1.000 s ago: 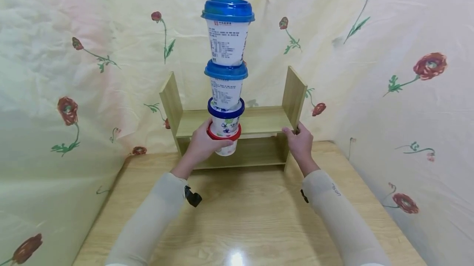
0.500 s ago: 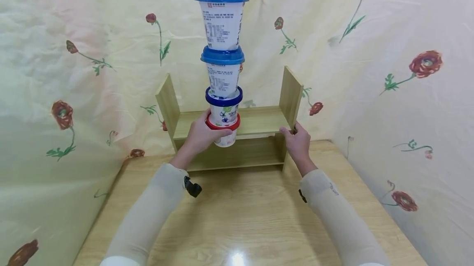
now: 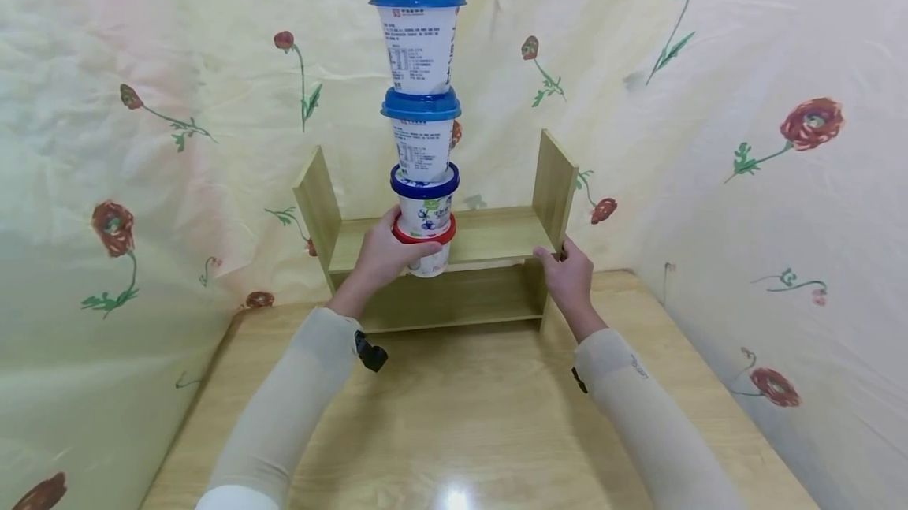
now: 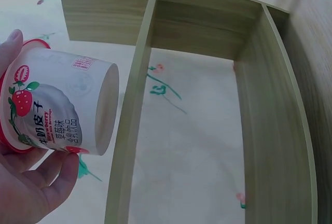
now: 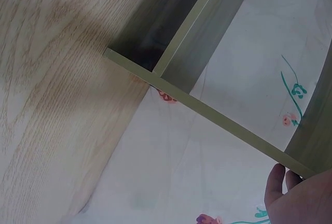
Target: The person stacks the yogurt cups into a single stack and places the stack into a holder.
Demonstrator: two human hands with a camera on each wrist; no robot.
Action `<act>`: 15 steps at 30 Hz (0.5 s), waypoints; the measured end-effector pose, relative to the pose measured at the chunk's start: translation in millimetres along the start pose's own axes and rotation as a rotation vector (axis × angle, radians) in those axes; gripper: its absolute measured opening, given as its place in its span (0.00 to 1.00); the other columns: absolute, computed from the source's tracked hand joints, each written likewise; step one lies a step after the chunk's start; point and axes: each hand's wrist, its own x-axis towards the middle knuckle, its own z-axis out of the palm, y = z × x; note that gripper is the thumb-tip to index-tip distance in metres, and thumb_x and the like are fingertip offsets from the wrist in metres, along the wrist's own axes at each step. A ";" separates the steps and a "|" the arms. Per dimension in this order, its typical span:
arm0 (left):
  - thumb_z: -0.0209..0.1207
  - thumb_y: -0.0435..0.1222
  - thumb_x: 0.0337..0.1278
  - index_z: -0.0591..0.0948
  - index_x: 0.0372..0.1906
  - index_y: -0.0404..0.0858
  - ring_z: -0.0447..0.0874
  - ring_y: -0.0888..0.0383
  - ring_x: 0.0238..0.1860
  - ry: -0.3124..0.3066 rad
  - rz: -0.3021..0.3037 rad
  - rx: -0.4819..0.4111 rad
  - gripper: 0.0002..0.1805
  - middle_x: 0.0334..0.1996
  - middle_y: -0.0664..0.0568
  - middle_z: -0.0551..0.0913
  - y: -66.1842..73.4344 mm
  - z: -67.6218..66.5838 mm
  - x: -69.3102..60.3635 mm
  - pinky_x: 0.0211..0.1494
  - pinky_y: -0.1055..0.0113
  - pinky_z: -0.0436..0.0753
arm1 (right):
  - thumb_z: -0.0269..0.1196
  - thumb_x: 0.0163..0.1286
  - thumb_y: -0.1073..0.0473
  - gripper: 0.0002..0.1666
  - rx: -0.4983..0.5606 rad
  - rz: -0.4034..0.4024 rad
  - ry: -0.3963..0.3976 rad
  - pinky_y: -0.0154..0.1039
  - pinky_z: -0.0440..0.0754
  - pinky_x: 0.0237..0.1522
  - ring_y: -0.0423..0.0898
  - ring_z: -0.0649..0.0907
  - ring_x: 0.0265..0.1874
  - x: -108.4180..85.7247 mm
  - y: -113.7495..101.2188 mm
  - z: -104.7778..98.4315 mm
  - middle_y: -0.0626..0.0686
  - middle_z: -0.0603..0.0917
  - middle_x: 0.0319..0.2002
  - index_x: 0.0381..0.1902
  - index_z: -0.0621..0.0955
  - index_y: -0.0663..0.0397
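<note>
My left hand (image 3: 381, 258) grips the lowest of several stacked paper cups, a white strawberry cup (image 4: 57, 99) with a red rim. Above it stand a cup with a dark blue lid (image 3: 426, 210), a white cup with a blue lid (image 3: 422, 149), and a larger white cup with a blue lid (image 3: 417, 49) on top. This roughly upright stack is held in front of a wooden shelf (image 3: 489, 236), its base apart from the upper board. My right hand (image 3: 570, 277) holds the shelf's right side panel, thumb at the front edge and fingers on the outer side.
The shelf stands at the back of a wooden table (image 3: 454, 400), with raised side panels left and right and a lower board (image 3: 454, 297). Flower-patterned cloth (image 3: 199, 37) hangs close behind it and at both sides.
My left hand has lifted the cup stack somewhat relative to the shelf, mostly in the first half second, with a slight shift left in view. The right hand keeps its hold on the side panel.
</note>
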 end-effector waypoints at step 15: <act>0.77 0.56 0.43 0.66 0.73 0.47 0.77 0.48 0.61 -0.005 -0.004 -0.028 0.51 0.64 0.52 0.76 -10.3 8.4 23.8 0.64 0.46 0.77 | 0.71 0.67 0.54 0.22 0.002 -0.007 0.017 0.29 0.75 0.26 0.50 0.79 0.32 -1.0 1.5 0.4 0.63 0.85 0.38 0.53 0.82 0.63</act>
